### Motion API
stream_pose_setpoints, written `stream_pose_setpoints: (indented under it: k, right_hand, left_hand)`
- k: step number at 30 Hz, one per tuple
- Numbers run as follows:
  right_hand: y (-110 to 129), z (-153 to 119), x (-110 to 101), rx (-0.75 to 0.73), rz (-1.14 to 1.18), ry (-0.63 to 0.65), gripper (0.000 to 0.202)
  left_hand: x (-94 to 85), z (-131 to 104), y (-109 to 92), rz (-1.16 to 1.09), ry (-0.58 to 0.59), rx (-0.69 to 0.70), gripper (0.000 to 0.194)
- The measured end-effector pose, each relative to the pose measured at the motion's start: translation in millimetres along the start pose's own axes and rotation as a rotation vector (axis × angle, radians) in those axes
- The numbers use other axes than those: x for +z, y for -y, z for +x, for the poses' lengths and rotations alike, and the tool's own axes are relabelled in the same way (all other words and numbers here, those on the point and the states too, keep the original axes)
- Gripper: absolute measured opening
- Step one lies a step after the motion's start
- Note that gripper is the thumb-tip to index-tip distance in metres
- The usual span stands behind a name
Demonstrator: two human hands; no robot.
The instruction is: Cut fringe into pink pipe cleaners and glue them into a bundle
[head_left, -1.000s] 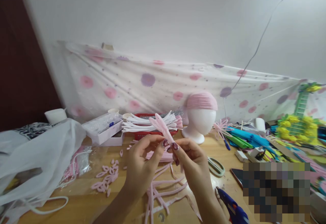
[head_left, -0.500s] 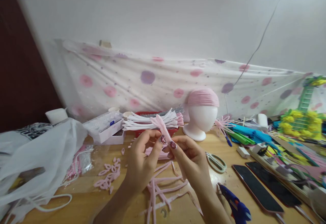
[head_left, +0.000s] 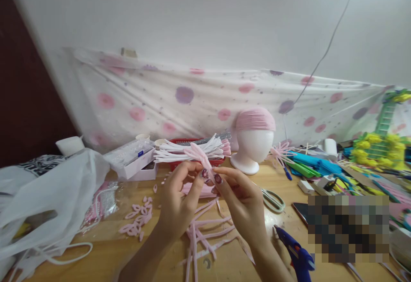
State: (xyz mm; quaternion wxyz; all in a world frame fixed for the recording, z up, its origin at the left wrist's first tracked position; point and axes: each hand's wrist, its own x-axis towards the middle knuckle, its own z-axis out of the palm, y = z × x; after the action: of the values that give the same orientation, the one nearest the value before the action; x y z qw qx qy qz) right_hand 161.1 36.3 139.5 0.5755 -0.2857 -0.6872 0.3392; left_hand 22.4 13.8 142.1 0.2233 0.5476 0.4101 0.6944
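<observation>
Loose pink strips [head_left: 194,247] lay on the desk [head_left: 102,269] below the left hand [head_left: 180,200] and right hand [head_left: 244,203], which, close together, pinched a pink fuzzy piece [head_left: 200,155] between them, its long axis slanting up-left, free end pointing toward white stems [head_left: 170,155] beyond.

The lower end of the pink fuzzy strip [head_left: 199,155] is hidden by the fingers of the left hand [head_left: 180,198] and the right hand [head_left: 244,205]. The right hand covers also a part of the scissors [head_left: 278,207]. White stems [head_left: 175,151] hide much of the red basket [head_left: 178,141]. A pixelated patch [head_left: 348,229] conceals most of a phone [head_left: 300,210]. The bottom edge cuts the glue gun [head_left: 297,250].
</observation>
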Motion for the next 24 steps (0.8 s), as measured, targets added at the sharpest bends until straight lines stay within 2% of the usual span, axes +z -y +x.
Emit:
stream_pose_setpoints:
  k: [13,24]
  right_hand:
    - [3.1,0.3,2.1,-0.044,-0.032,-0.033,0.019]
    - [-1.6,-1.3,4.5,-0.106,-0.078,-0.053,0.021]
  left_hand:
    - [0.0,-0.3,-4.6,0.071,-0.019,0.014,0.007]
    - [-0.9,0.2,-0.4,0.108,-0.044,0.05,0.007]
